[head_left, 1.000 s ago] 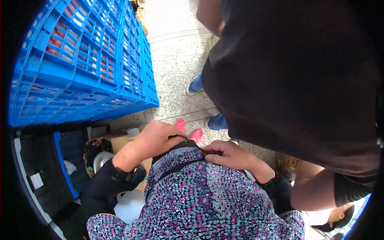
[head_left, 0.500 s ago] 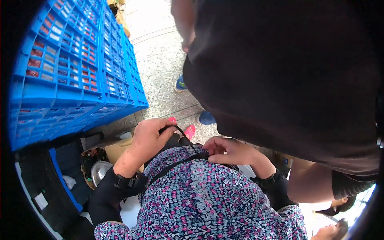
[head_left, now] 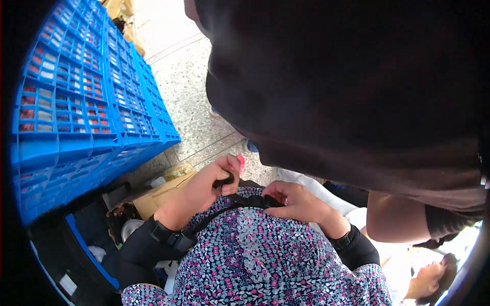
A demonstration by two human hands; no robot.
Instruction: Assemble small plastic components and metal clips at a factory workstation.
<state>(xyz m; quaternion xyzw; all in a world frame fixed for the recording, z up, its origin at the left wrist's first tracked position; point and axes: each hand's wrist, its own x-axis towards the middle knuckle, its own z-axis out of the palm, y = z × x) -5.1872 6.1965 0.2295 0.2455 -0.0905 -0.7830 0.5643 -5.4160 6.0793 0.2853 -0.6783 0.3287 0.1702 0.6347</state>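
A black strap (head_left: 247, 200) runs across the waist of my floral top (head_left: 265, 239). My left hand (head_left: 196, 191) is closed around a folded part of that strap, its fingers curled over the black webbing. Close by on the right, my right hand (head_left: 301, 204) pinches the strap between thumb and fingers, at a thicker dark piece that may be a buckle; the fingertips partly hide it. Black sleeves with black bands cover both forearms.
A person in a dark shirt (head_left: 332, 86) stands very close ahead and to the right. Stacked blue plastic crates (head_left: 81, 137) rise at the left. A cardboard box (head_left: 168, 191) and a metal bowl (head_left: 131, 229) sit below them. Another person (head_left: 431, 275) is at the lower right.
My left hand has shifted right and closed around the strap, drawing nearer my right hand. The right hand stays at the waist. The view has turned slightly, and the dark-shirted person appears farther left.
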